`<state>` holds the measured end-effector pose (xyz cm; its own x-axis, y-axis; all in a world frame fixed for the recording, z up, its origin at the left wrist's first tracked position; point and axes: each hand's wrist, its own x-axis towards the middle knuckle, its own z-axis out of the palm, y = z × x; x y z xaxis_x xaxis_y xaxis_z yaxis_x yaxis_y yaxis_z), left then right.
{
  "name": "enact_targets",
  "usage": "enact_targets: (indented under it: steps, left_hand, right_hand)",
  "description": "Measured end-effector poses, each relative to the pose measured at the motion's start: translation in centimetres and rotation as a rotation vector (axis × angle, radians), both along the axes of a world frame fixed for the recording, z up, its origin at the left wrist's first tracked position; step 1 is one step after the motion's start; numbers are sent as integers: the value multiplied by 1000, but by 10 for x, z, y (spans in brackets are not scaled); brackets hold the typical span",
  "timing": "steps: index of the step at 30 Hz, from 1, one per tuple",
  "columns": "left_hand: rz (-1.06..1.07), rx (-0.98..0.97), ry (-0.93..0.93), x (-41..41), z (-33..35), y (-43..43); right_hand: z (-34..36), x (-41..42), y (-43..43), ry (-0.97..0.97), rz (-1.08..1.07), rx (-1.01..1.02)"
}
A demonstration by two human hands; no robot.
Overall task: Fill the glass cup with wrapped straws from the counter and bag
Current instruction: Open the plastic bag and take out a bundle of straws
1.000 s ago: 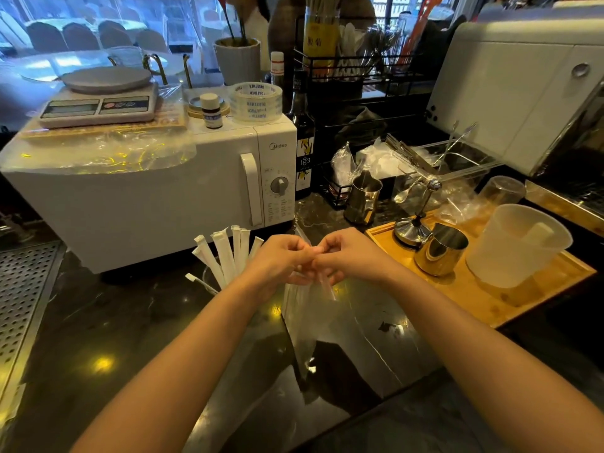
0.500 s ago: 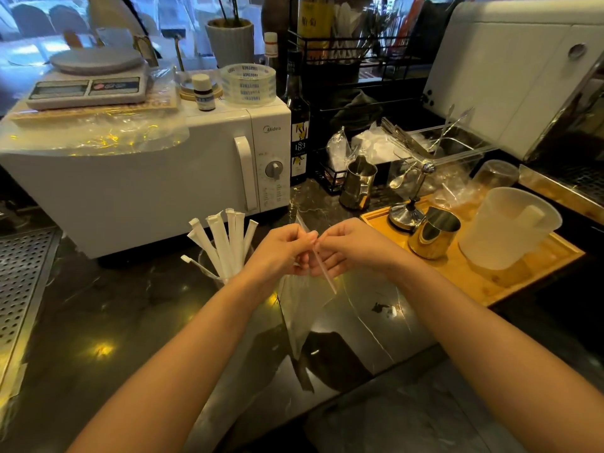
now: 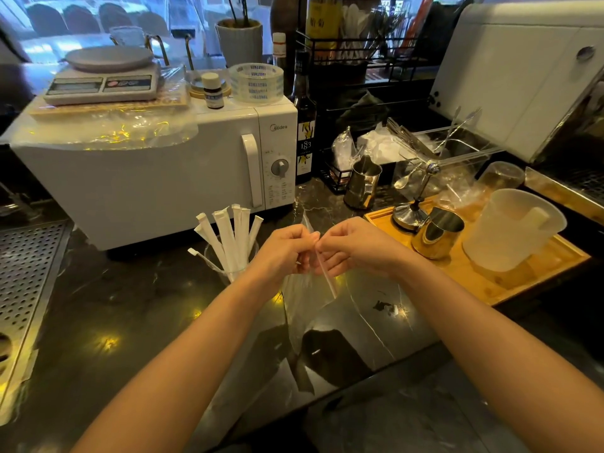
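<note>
Above counter point(image 3: 137, 308): both hands pinch clear bag point(image 3: 305, 308) top; left hand point(image 3: 287, 251), right hand point(image 3: 356, 246); bag hangs lengthwise downward.

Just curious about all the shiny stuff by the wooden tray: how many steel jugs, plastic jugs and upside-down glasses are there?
Steel jugs: 2, one on the tray, one on the counter behind it
Plastic jugs: 1
Upside-down glasses: 1
Total: 4
</note>
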<state>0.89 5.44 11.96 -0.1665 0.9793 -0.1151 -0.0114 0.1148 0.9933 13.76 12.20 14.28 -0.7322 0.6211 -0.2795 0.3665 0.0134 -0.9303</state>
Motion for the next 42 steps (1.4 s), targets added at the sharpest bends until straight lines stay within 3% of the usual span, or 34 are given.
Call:
enact_targets:
  steps: [11,20,26,36,42]
  left_hand:
    - [-3,3,-1,0,-2,-1]
    - [-15,7,79,2,-5,0]
    - [-150,-53,74,-1,-7,-1]
    - [-24,43,112,-3,-10,2]
    - [-6,85,79,-4,-12,-1]
  right_hand:
    - [-3,-2,-1,1,-32,31]
    - [-3,-6,-6,-141,49,100]
    - [-13,-9,-9,-19,-2,220]
    - [-31,-17,-17,279,-184,20]
    - [-38,-22,-20,350,-236,-50]
